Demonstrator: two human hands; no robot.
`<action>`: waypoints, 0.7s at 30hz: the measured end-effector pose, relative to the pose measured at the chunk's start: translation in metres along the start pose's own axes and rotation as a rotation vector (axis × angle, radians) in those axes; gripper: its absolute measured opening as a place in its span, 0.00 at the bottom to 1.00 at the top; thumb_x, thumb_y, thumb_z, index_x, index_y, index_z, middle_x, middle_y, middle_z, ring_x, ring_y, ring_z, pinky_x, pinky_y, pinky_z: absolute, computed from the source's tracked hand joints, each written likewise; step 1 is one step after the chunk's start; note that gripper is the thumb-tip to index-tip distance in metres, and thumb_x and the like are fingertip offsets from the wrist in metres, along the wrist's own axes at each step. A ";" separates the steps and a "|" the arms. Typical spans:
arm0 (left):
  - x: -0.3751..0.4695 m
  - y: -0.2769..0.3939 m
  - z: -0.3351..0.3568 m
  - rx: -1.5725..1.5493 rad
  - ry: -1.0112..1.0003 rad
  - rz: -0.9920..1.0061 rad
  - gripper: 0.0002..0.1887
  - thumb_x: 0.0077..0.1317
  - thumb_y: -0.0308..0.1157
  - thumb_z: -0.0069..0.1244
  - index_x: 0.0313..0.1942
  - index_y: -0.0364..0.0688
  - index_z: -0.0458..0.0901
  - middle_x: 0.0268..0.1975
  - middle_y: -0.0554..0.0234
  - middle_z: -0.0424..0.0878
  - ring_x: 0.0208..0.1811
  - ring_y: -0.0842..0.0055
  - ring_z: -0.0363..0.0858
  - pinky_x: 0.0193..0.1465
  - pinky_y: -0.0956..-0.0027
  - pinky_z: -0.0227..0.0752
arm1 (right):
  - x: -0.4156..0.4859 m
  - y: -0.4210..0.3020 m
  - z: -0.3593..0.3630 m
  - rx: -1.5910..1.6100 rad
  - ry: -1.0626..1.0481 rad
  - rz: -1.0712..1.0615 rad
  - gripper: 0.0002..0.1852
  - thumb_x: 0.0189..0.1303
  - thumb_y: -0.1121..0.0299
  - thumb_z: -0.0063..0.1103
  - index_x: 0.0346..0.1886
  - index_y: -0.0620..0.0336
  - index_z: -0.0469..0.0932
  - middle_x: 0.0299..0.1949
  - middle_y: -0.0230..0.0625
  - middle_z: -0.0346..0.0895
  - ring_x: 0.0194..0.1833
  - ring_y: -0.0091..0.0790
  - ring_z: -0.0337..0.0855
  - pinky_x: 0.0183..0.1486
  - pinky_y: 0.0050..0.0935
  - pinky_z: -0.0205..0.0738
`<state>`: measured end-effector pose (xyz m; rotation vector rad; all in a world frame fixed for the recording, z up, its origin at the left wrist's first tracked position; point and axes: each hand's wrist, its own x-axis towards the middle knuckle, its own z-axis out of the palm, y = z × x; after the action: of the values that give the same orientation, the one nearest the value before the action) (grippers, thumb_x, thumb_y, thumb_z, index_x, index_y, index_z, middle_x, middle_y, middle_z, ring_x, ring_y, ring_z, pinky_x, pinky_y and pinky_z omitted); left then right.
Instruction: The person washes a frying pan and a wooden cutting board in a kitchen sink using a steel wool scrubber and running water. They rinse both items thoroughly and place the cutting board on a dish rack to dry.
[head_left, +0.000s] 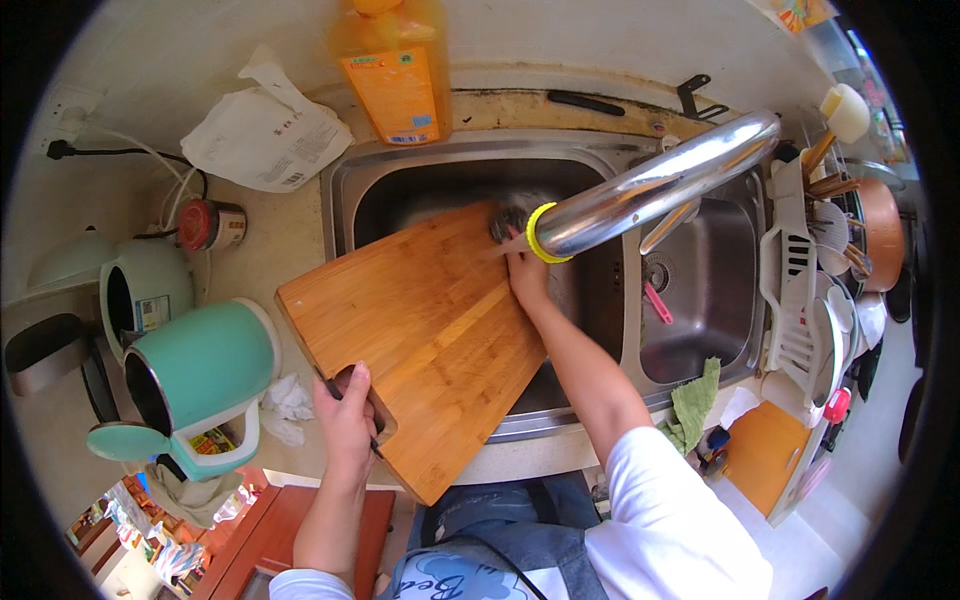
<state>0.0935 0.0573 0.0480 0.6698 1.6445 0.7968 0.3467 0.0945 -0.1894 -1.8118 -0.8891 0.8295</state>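
Note:
A wooden cutting board (420, 337) lies tilted over the left basin of the steel sink (634, 330). My left hand (349, 412) grips its near left end through the handle cutout, thumb on top. At the board's far right end, my right hand (525, 262) is shut on a dark, blurred scrubber (510, 223), which looks like a metal scouring pad. The chrome faucet (660, 187), with a yellow ring at its mouth, hangs over that hand and partly hides it. Water runs from it onto the board.
An orange detergent bottle (401, 82) and a white bag (266, 135) stand behind the sink. At left are a green kettle (202, 367) and a red-lidded jar (210, 225). A green cloth (694, 405) and a white dish rack (791, 300) are at right. A pink-handled tool (658, 303) lies in the right basin.

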 end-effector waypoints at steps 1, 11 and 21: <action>0.000 0.000 0.000 0.014 -0.011 0.011 0.15 0.65 0.35 0.52 0.48 0.40 0.69 0.28 0.72 0.72 0.15 0.91 0.62 0.12 0.84 0.52 | -0.026 -0.004 -0.013 -0.098 -0.013 0.113 0.13 0.61 0.70 0.57 0.49 0.59 0.80 0.57 0.52 0.72 0.62 0.46 0.70 0.60 0.31 0.66; -0.001 -0.004 -0.001 -0.034 -0.046 0.036 0.16 0.66 0.35 0.51 0.51 0.41 0.69 0.30 0.72 0.74 0.19 0.91 0.67 0.18 0.84 0.59 | -0.032 -0.068 0.037 0.123 -0.145 -0.221 0.14 0.60 0.71 0.58 0.50 0.56 0.80 0.57 0.49 0.73 0.62 0.47 0.70 0.62 0.37 0.63; -0.005 -0.008 0.002 -0.016 0.005 0.031 0.13 0.66 0.35 0.51 0.46 0.42 0.69 0.27 0.73 0.71 0.14 0.91 0.60 0.11 0.84 0.50 | -0.135 -0.035 -0.038 -0.201 0.003 0.195 0.20 0.64 0.66 0.52 0.60 0.51 0.72 0.62 0.55 0.65 0.66 0.53 0.62 0.66 0.41 0.57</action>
<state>0.0966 0.0486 0.0444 0.6836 1.6345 0.8333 0.3010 -0.0251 -0.1215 -2.1003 -0.8264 0.8841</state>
